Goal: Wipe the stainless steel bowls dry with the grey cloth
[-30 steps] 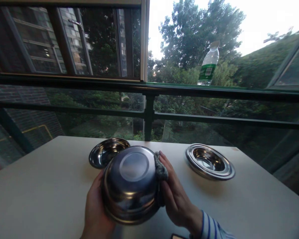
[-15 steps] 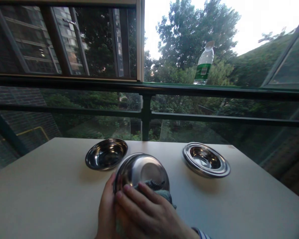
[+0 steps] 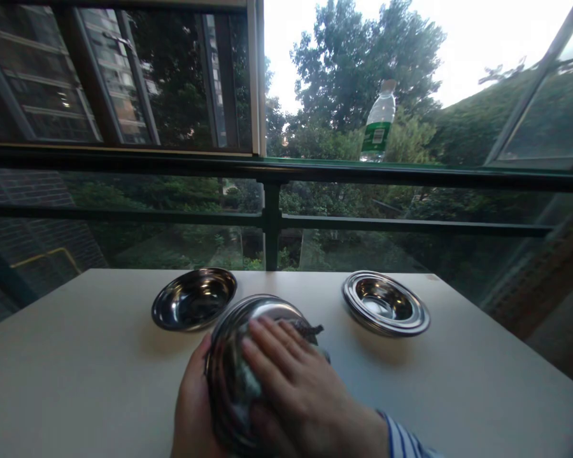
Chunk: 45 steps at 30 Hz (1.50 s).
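Observation:
My left hand (image 3: pixel 193 401) grips a shiny steel bowl (image 3: pixel 226 362) by its left side, with the bowl's outer base facing up toward me. Over that base lies my right hand (image 3: pixel 298 388), fingers together and pressed down on a dark grey-green cloth (image 3: pixel 311 329). Most of the cloth is hidden under the palm; a frayed end sticks out at the right. My left fingertips are out of sight behind the bowl.
On the white table (image 3: pixel 100 369), another steel bowl (image 3: pixel 195 299) stands open side up at the back left. Stacked steel dishes (image 3: pixel 386 302) stand at the back right. A green-labelled plastic bottle (image 3: pixel 378 127) rests on the ledge behind the dark railing (image 3: pixel 315 170).
My right hand has slid up and across the bowl's base with the cloth. The held bowl has tilted, and the whole view has shifted slightly.

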{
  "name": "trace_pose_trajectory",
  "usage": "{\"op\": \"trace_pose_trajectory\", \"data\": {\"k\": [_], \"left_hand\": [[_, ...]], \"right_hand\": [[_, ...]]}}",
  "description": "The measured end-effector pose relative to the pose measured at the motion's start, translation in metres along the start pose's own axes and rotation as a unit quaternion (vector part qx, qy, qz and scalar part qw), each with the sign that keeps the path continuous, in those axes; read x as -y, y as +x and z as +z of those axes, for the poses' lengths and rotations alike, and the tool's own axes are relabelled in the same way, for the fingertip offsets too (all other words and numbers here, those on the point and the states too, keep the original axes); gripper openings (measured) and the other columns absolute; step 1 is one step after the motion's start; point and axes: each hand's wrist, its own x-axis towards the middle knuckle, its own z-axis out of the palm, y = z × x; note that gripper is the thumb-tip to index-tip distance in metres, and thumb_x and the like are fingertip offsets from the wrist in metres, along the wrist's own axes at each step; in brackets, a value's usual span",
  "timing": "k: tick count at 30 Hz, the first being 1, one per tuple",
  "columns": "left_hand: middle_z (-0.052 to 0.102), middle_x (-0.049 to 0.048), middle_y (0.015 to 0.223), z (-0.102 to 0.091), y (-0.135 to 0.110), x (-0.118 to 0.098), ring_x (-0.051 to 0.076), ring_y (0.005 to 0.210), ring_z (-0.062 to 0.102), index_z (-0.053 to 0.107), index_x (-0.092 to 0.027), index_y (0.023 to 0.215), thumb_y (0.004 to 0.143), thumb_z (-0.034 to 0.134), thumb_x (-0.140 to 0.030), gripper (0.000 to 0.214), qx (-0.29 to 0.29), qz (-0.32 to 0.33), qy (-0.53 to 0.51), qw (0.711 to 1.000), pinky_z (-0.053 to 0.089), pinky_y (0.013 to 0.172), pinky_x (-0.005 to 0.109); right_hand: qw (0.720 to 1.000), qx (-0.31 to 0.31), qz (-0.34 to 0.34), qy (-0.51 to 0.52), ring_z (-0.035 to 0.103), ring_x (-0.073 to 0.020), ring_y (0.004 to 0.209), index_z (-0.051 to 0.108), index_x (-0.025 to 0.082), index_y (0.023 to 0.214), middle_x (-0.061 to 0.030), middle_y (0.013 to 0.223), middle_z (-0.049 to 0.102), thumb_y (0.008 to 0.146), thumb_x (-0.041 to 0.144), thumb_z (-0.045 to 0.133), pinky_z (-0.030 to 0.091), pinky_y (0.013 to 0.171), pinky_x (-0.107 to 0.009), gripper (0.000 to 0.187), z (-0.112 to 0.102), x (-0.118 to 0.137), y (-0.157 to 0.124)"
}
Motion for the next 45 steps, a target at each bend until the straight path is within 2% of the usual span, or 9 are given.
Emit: {"op": "trace_pose_trajectory", "data": {"k": [5,13,19,24,28,33,36,41,45], "left_hand": [[0.072,0.0053,0.062,-0.001,-0.001,-0.002,0.02,0.079,0.07,0.069,-0.013,0.064,0.083,0.049,-0.015,0.028,-0.019,0.011,0.042,0.999,0.051,0.084,0.032],[0.074,0.0076,0.07,0.0,-0.005,0.006,0.024,0.091,0.067,0.074,-0.012,0.077,0.082,0.046,-0.013,0.028,0.034,-0.021,-0.006,0.999,0.049,0.088,0.036],[0.069,0.0055,0.052,0.003,0.004,-0.008,0.017,0.053,0.067,0.069,-0.012,0.059,0.087,0.038,-0.018,0.042,-0.037,-0.002,0.011,0.999,0.055,0.073,0.034],[0.067,0.0015,0.051,0.002,0.001,-0.008,0.012,0.048,0.063,0.067,-0.015,0.057,0.084,0.046,-0.018,0.034,-0.09,0.031,0.076,0.993,0.055,0.063,0.022],[0.073,0.001,0.069,-0.003,-0.005,0.003,0.016,0.081,0.068,0.071,-0.018,0.08,0.075,0.058,-0.013,0.014,-0.125,0.067,0.106,0.984,0.053,0.074,0.02],[0.074,0.0079,0.083,-0.01,-0.002,0.014,0.024,0.097,0.065,0.067,-0.013,0.102,0.078,0.051,-0.015,0.03,-0.031,0.016,0.086,0.996,0.051,0.086,0.036],[0.074,0.0077,0.078,-0.009,-0.002,0.013,0.026,0.098,0.064,0.07,-0.015,0.096,0.078,0.05,-0.018,0.027,-0.002,0.009,0.075,0.997,0.051,0.086,0.038],[0.071,0.0037,0.06,-0.001,-0.004,-0.005,0.027,0.093,0.066,0.07,-0.017,0.065,0.076,0.053,-0.017,0.02,-0.055,0.061,0.035,0.996,0.051,0.085,0.038],[0.074,0.0084,0.073,0.001,0.002,-0.016,0.027,0.089,0.067,0.071,-0.013,0.077,0.08,0.047,-0.022,0.027,-0.006,0.05,-0.01,0.999,0.051,0.083,0.042]], "right_hand": [[0.993,-0.045,-0.098,-0.037,0.02,-0.0211,0.137,0.04,0.016,0.134,-0.0051,0.144,0.037,0.093,0.035,0.043,0.021,0.112,-0.038,0.046,0.001,0.009,0.001],[0.985,-0.053,0.158,0.052,0.033,-0.022,0.132,0.03,0.008,0.138,-0.0173,0.141,0.036,0.094,0.026,0.031,0.037,0.104,-0.041,0.047,-0.011,-0.03,-0.007],[0.988,-0.111,-0.083,-0.065,0.031,-0.0223,0.133,0.048,0.018,0.128,-0.0055,0.136,0.047,0.091,0.031,0.045,0.033,0.107,-0.038,0.039,0.023,0.011,-0.008],[0.975,-0.162,-0.122,-0.094,0.038,-0.0183,0.128,0.058,0.025,0.117,0.0029,0.127,0.056,0.09,0.028,0.051,0.03,0.11,-0.034,0.028,0.027,0.017,-0.004],[0.987,-0.104,-0.09,-0.087,0.034,-0.02,0.131,0.051,0.019,0.126,-0.0016,0.134,0.049,0.092,0.032,0.045,0.024,0.112,-0.036,0.036,0.005,0.013,0.003],[0.997,-0.051,0.043,0.039,0.034,-0.0233,0.13,0.045,0.015,0.13,-0.0083,0.137,0.045,0.089,0.035,0.044,0.026,0.11,-0.042,0.045,-0.02,0.001,0.008],[0.981,-0.059,0.137,0.125,0.04,-0.0212,0.125,0.045,0.014,0.128,-0.0112,0.134,0.046,0.092,0.029,0.038,0.033,0.106,-0.039,0.04,-0.024,-0.015,0.006],[0.945,-0.088,0.238,0.205,0.035,-0.0183,0.13,0.038,0.015,0.134,-0.0106,0.138,0.042,0.096,0.029,0.031,0.03,0.109,-0.038,0.042,-0.012,-0.03,0.0],[0.97,-0.067,0.188,0.14,0.023,-0.0231,0.136,0.032,0.013,0.138,-0.0127,0.146,0.03,0.093,0.027,0.036,0.028,0.109,-0.043,0.047,0.004,-0.014,-0.003]]}}
